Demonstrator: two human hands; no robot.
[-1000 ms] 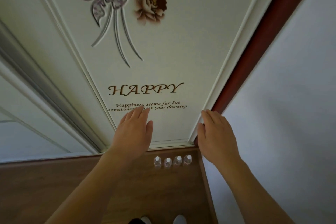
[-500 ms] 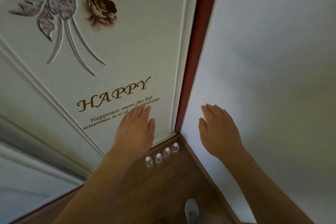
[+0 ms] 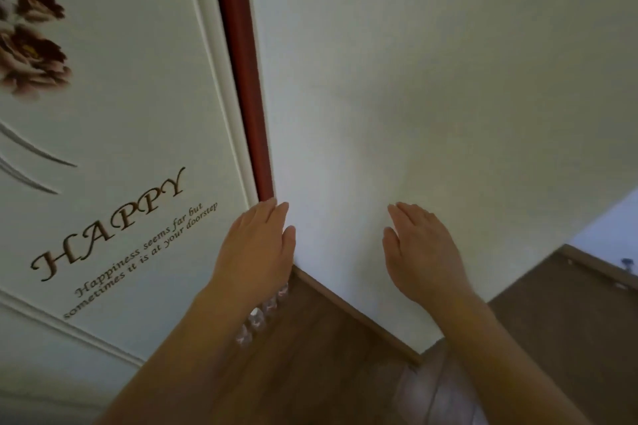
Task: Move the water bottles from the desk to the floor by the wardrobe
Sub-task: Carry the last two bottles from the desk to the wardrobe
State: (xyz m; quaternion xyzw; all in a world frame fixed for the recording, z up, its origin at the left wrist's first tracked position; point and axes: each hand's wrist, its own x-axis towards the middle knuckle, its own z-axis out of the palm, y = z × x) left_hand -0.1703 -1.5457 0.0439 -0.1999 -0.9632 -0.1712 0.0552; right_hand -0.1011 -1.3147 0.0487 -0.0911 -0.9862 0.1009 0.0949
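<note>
Several small clear water bottles (image 3: 257, 316) stand in a row on the wooden floor (image 3: 321, 348), in the corner at the foot of the white wardrobe door (image 3: 131, 134) printed with flowers and "HAPPY". My left forearm covers part of the row. My left hand (image 3: 257, 248) hovers above the bottles with fingers straight and holds nothing. My right hand (image 3: 423, 252) is raised in front of the white wall (image 3: 431, 79), fingers straight, also empty.
A dark red door frame strip (image 3: 241, 72) runs between the wardrobe door and the wall. The wall ends at a corner on the right, with more wooden floor (image 3: 569, 314) and a baseboard beyond it.
The view has swung to the right: the wardrobe door slid to the left and the white wall fills the middle. Both hands stay raised and empty; my left arm now covers part of the bottle row.
</note>
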